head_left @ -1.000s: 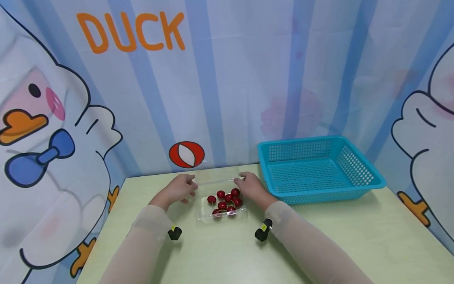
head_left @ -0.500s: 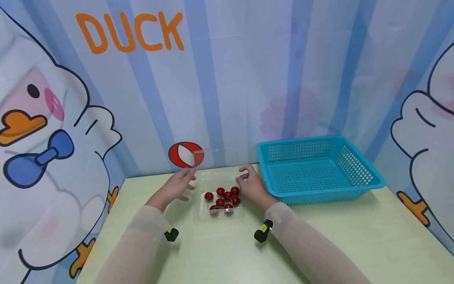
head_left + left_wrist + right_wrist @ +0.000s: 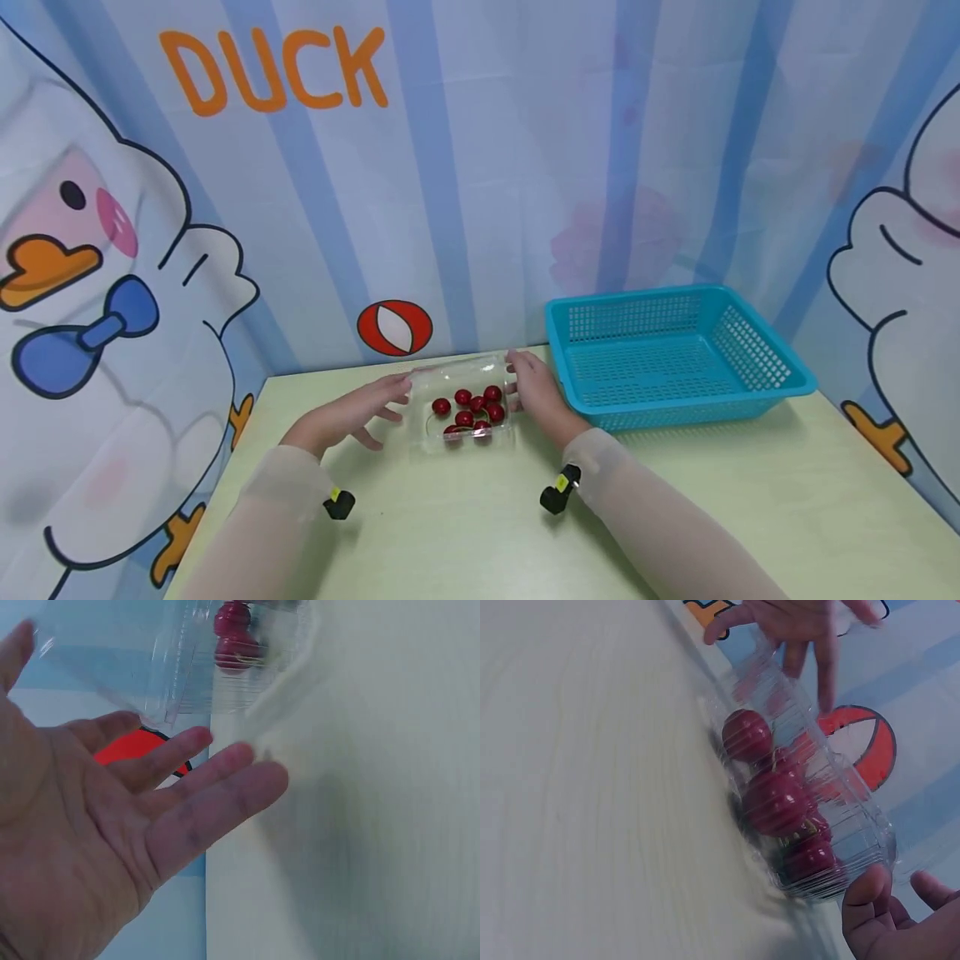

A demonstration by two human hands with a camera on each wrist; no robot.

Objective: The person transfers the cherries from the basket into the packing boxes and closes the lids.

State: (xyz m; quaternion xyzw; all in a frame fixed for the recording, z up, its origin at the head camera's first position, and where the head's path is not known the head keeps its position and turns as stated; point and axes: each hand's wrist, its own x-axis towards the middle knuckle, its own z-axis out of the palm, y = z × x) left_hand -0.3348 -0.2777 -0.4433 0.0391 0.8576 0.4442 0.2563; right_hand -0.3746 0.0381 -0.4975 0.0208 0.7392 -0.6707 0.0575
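Note:
A clear plastic clamshell box (image 3: 422,435) stands on the table with several dark red cherries (image 3: 464,419) inside, some with stems. Its clear lid (image 3: 105,652) is tilted up at the back. My left hand (image 3: 356,412) is at the box's left side, fingers spread, fingertips close to the lid's corner; the left wrist view shows the palm with nothing in it. At the right side my right hand (image 3: 536,390) has its fingertips right at the lid's edge. In the right wrist view its fingers (image 3: 870,889) are slightly bent beside the box corner.
A blue perforated plastic basket (image 3: 675,367) stands at the back right, close to the right hand. Behind the pale wooden table (image 3: 465,533) hangs a curtain (image 3: 495,167) printed with ducks and stripes.
The lid, higher against the curtain half a second ago, now stands lower. My left hand has moved left and down with its fingers spreading; my right fingers have straightened along the box's side.

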